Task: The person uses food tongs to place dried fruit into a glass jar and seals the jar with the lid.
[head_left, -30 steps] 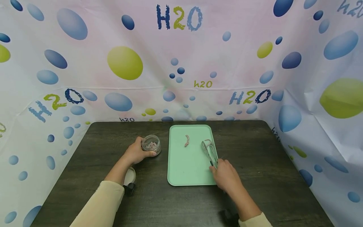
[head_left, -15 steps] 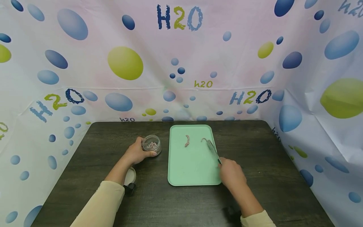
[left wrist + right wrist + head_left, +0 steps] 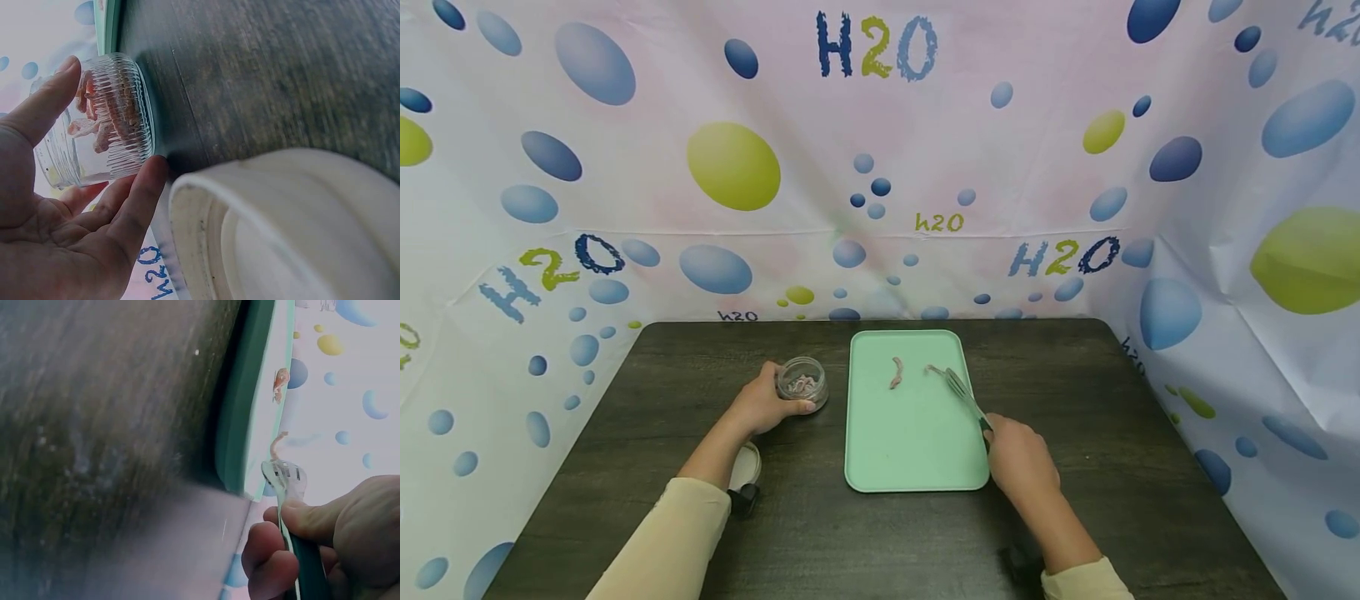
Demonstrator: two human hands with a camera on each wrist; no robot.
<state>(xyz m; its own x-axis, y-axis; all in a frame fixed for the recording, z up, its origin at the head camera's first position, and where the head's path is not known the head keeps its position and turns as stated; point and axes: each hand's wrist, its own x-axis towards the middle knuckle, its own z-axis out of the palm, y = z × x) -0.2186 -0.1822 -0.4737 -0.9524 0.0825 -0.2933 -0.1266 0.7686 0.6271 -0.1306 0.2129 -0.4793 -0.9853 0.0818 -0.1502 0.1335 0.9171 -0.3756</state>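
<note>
My left hand grips a small glass jar, thumb on the near side, fingers round the other. Pinkish strips lie in the jar, which has no lid on. My right hand holds metal tongs with fork-like tips and dark green handles. Over the right side of the green tray, a thin pinkish strip sticks out from the tips of the tongs. Another strip lies on the tray, left of the tongs.
A white lid lies on the dark table beside my left wrist and looms large in the left wrist view. A sheet printed with bubbles hangs behind the table and along both sides.
The tongs have turned and drawn together, their tips now pointing up and left at the strip. My right hand has shifted right. The left hand and jar have stayed put.
</note>
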